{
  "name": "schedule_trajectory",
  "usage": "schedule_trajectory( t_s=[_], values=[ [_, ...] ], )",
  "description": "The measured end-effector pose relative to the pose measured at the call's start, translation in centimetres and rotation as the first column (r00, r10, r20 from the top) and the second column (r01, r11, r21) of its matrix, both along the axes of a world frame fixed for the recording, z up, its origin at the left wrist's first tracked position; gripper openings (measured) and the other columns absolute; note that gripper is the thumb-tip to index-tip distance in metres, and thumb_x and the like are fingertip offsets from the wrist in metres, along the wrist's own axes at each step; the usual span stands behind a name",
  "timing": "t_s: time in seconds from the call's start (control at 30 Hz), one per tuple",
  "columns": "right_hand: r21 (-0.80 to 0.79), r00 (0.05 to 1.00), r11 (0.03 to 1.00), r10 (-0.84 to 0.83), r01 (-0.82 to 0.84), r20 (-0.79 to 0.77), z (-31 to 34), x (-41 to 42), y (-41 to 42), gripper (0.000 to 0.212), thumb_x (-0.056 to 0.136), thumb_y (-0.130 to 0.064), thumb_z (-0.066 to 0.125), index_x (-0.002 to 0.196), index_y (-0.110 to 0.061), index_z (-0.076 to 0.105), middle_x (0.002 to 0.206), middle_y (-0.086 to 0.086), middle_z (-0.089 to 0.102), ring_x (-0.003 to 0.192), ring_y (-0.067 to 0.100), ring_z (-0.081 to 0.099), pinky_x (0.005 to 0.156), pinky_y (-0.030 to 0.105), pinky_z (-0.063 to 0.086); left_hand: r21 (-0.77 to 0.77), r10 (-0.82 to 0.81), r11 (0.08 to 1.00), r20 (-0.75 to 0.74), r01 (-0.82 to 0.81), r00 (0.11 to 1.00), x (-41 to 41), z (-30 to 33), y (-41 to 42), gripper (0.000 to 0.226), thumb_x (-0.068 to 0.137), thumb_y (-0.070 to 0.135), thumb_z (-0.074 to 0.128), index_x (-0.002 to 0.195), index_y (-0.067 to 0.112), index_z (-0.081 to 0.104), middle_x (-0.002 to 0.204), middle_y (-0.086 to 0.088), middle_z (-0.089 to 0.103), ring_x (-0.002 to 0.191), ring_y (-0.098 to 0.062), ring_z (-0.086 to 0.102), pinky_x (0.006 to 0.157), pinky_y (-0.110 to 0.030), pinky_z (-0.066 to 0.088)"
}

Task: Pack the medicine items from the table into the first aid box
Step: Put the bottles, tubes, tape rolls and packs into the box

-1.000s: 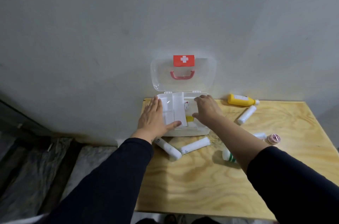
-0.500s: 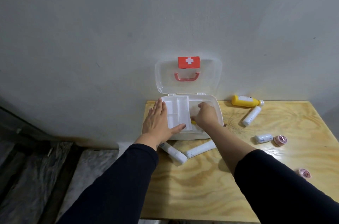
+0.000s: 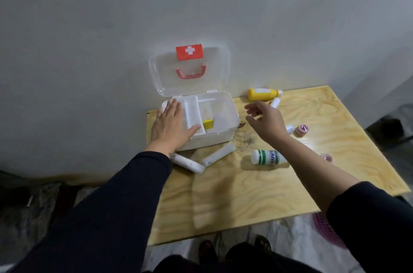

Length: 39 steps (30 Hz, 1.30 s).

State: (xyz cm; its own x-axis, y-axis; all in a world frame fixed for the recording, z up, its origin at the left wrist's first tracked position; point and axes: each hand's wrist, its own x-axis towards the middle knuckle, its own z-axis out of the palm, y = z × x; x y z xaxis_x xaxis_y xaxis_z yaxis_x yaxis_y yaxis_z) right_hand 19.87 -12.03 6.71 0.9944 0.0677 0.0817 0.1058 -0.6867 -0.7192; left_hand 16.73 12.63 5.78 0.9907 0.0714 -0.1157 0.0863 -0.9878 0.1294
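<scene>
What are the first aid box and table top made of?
First aid box: likely clear to frosted glossy plastic, since the wall shows through its lid; the red handle looks like plastic too. Table: apparently unpainted plywood with swirling grain and a matte, pale finish.

Dim, flat indoor light; soft shadows under bottles; slight motion blur overall; wide-angle bending toward edges.

The left hand (image 3: 168,126) lies flat, palm down, fingers together pointing to the far side, thumb spread out to the right. The right hand (image 3: 266,120) hangs in the air to its right, empty, fingers loosely spread and slightly curled. Both forearms reach forward in dark sleeves, the right one pushed up.
</scene>
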Motion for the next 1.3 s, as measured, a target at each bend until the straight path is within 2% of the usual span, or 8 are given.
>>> schedule_trajectory(
  t_s=[0.17,0.3,0.5,0.67,0.83,1.1,1.2,1.3],
  values=[
    [-0.154,0.975,0.988,-0.033,-0.001,-0.22,-3.0,-4.2,-6.7,0.032,0.083,-0.021,0.068,0.115,-0.018,0.065,0.116,0.005,0.068,0.109,0.02,0.06,0.089,0.03,0.045,-0.062,-0.019,0.998,-0.022,0.017,1.0,-0.7,-1.6,-1.9,0.076,0.098,0.057,0.027,0.155,0.01,0.009,0.164,-0.005,0.005,0.151,-0.016,0.002,0.123,-0.039,0.003],
    [-0.15,0.946,0.989,-0.053,0.005,-0.319,-4.5,-7.1,-9.0,0.046,0.078,-0.017,0.069,0.124,-0.018,0.061,0.124,0.006,0.065,0.112,0.02,0.06,0.089,0.028,0.043,-0.076,0.008,0.997,-0.036,-0.011,0.999,-1.0,-1.9,-1.9,0.073,0.099,0.054,0.024,0.154,0.008,0.011,0.164,-0.006,0.008,0.151,-0.018,0.005,0.123,-0.039,0.006],
    [-0.164,0.963,0.983,-0.122,0.083,-0.241,-6.2,-8.7,-9.7,0.05,0.072,0.005,0.062,0.119,-0.011,0.064,0.119,0.01,0.067,0.111,0.025,0.06,0.088,0.022,0.04,-0.077,0.003,0.997,-0.039,-0.006,0.999,-0.8,-1.9,-1.8,0.074,0.099,0.054,0.027,0.154,0.008,0.012,0.163,-0.007,0.009,0.151,-0.018,0.006,0.123,-0.039,0.008],
    [-0.06,0.956,0.988,-0.155,0.144,-0.248,-5.5,-8.6,-10.4,0.039,0.069,-0.002,0.078,0.106,-0.01,0.071,0.098,0.007,0.073,0.086,0.017,0.064,0.077,0.023,0.045,-0.086,0.002,0.996,-0.057,-0.007,0.998,-0.7,-1.6,-1.7,0.075,0.098,0.055,0.028,0.154,0.008,0.013,0.163,-0.006,0.009,0.151,-0.019,0.007,0.122,-0.039,0.008],
    [0.088,0.964,0.973,-0.196,0.214,-0.179,-3.2,-7.0,-9.4,0.034,0.069,-0.01,0.083,0.101,-0.01,0.072,0.088,0.005,0.07,0.083,0.02,0.067,0.082,0.032,0.055,-0.101,-0.005,0.995,-0.081,-0.003,0.997,-0.6,-1.3,-1.5,0.074,0.099,0.055,0.029,0.155,0.009,0.012,0.164,-0.006,0.009,0.151,-0.021,0.006,0.122,-0.04,0.008],
    [0.221,0.981,0.956,-0.188,0.192,-0.039,1.9,-3.8,-4.5,0.037,0.079,-0.012,0.075,0.116,-0.015,0.067,0.086,0.002,0.068,0.077,0.006,0.064,0.079,0.025,0.055,-0.115,-0.021,0.993,-0.076,0.012,0.997,-0.9,-1.6,-1.1,0.075,0.098,0.055,0.029,0.155,0.01,0.011,0.164,-0.006,0.009,0.151,-0.02,0.007,0.122,-0.04,0.008],
    [0.313,0.984,0.936,-0.177,0.161,0.023,4.9,-2.0,-2.7,0.04,0.079,-0.01,0.075,0.118,-0.013,0.064,0.092,0.002,0.068,0.081,0.007,0.064,0.085,0.023,0.053,-0.13,-0.018,0.991,-0.075,0.008,0.997,-1.1,-1.6,-1.2,0.075,0.098,0.055,0.03,0.155,0.009,0.01,0.164,-0.006,0.009,0.151,-0.019,0.006,0.123,-0.039,0.007],
    [0.4,0.986,0.906,-0.163,0.139,0.024,6.9,-0.2,-0.2,0.035,0.079,-0.009,0.074,0.112,-0.011,0.064,0.102,0.008,0.072,0.087,0.012,0.067,0.085,0.03,0.057,-0.117,-0.012,0.993,-0.083,0.002,0.997,-1.3,-1.2,-1.6,0.076,0.098,0.056,0.03,0.155,0.009,0.01,0.163,-0.005,0.009,0.151,-0.019,0.007,0.123,-0.038,0.007]
  ],
)
